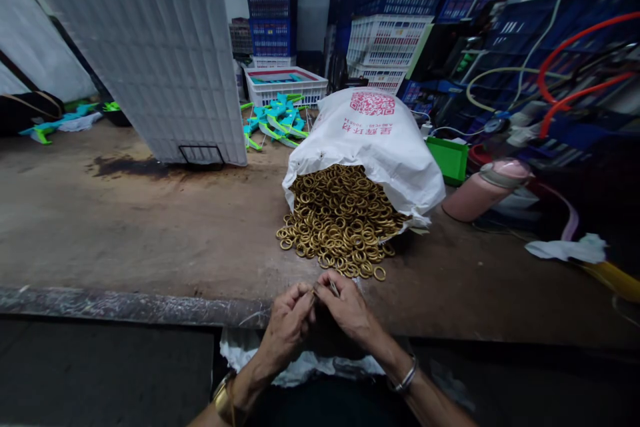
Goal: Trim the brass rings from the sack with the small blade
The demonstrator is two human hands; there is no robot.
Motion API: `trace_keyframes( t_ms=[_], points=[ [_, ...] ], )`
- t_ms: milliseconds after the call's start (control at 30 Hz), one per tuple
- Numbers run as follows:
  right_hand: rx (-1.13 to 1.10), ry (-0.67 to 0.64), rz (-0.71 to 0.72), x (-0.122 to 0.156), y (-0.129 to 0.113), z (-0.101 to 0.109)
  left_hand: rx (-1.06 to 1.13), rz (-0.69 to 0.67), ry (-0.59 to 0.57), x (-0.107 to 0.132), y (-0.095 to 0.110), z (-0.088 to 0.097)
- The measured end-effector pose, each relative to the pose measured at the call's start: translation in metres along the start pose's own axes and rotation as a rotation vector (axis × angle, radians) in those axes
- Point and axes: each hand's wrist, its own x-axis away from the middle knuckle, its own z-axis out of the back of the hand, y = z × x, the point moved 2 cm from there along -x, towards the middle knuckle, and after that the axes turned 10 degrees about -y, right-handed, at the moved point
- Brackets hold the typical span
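Head view: brass-coloured rings (345,233) spill onto the table (125,233) from a white sack (365,127) hiding their far side. Left hand (289,320) pinched, its hold I cannot tell; right hand (353,310) closed on a slim pale piece (334,288), mostly covered.

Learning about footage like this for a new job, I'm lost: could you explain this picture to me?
There's no machine here. A head-worn camera looks forward and down at a person's bare hands. The left hand and right hand come together at the table's near edge. A thin, pale piece shows at the right fingers; exactly what's held is too small to tell. Beyond them, gold-coloured rings spill from a white sack lying on the table.
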Motion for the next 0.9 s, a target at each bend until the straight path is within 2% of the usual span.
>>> trace_keyframes(
  t_ms=[100,200,333,533,733,900],
  points=[
    [-0.031,-0.026,0.015,0.000,0.002,-0.002,0.098,0.012,-0.057,0.000,-0.001,-0.001],
    [-0.038,-0.023,0.025,0.000,0.007,-0.001,0.151,0.016,-0.056,0.000,-0.002,-0.003],
    [0.224,0.025,0.059,0.004,0.014,0.001,0.158,0.022,-0.025,-0.002,-0.002,-0.004],
    [0.604,-0.105,0.047,0.014,0.015,-0.004,0.139,0.015,0.030,-0.002,0.002,-0.006],
    [0.747,-0.114,-0.014,0.014,0.012,-0.005,0.073,0.012,0.056,-0.002,0.001,-0.004],
    [0.850,-0.117,-0.121,0.016,0.006,-0.004,0.070,0.039,-0.013,0.000,-0.001,-0.004]
  ],
)
